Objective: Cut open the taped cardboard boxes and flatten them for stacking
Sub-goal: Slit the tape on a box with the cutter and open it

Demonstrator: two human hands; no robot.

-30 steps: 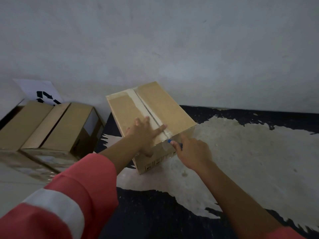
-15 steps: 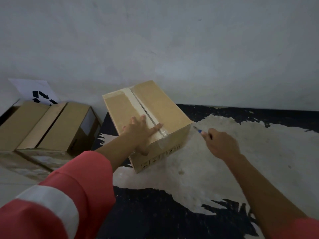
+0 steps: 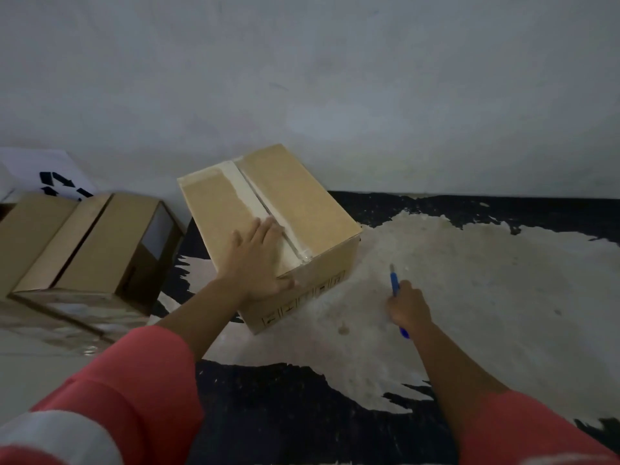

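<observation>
The left hand (image 3: 256,260) lies flat, fingers spread, on the taped box (image 3: 302,209). The right hand (image 3: 409,305) grips a blue cutter (image 3: 395,284) beside it, apart from the box.

The things are carried by the floor (image 3: 285,414), a dark, almost black covering that is worn through in a wide pale patch (image 3: 469,297) with ragged edges. A taped cardboard box (image 3: 302,209) is set on the floor near the wall, partly on the pale patch and partly on the dark part. To its left, near but not touching, a second cardboard box (image 3: 100,239) is laid where the floor is lighter (image 3: 30,370). Something glossy (image 3: 67,317) is seen along its near side; what it is cannot be told.
</observation>
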